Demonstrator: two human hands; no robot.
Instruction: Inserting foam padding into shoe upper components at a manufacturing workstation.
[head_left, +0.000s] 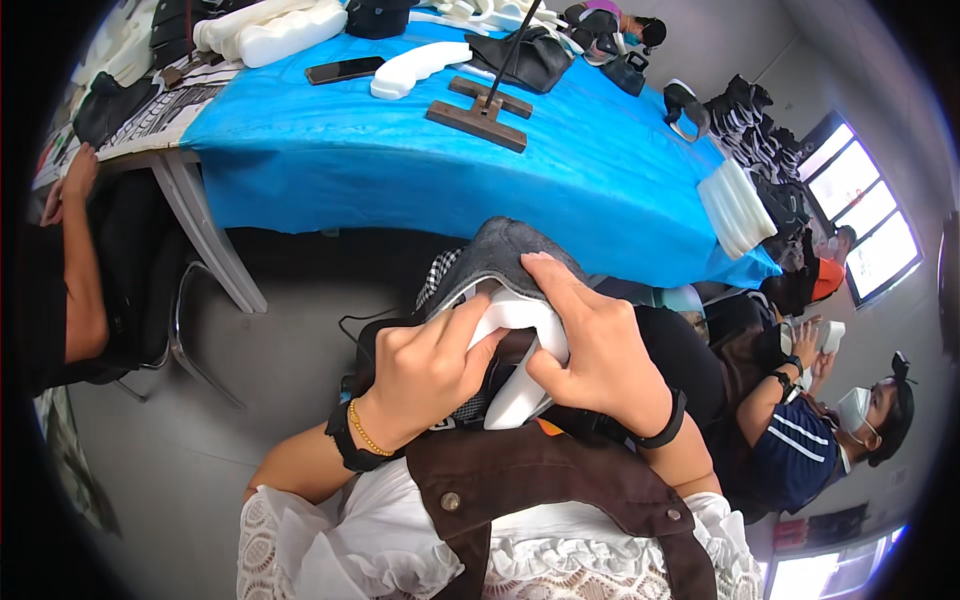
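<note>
Nearest to us are the white lace blouse (380, 520) and, over it, the brown apron (540, 475). Just beyond the apron our two hands meet on one piece of work: a dark grey fabric shell (500, 245), shaped like a cap, with a curved white foam band (515, 400) along its opening. Our left hand (415, 375) holds the band in a narrow pinch, thumb below and index finger above. Our right hand (605, 345) is closed over the other side — thumb against the foam, fingers spread on the grey fabric. The work sits before the chest, short of the table edge.

Past it stands the table with its blue cover (600, 190). On it we see a wooden stand base (480, 118) with an upright rod, a curved white foam piece (415, 68), a dark phone (345, 70) and a black soft piece (525, 58). White foam sheets (737, 208) hang together over the right edge.

To our right a co-worker in a navy shirt (790, 445) holds a white piece (830, 336); to our left, another person's arm (82, 280) shows. Farthest off are a dark heap (755, 125) and a bright window (865, 205).
</note>
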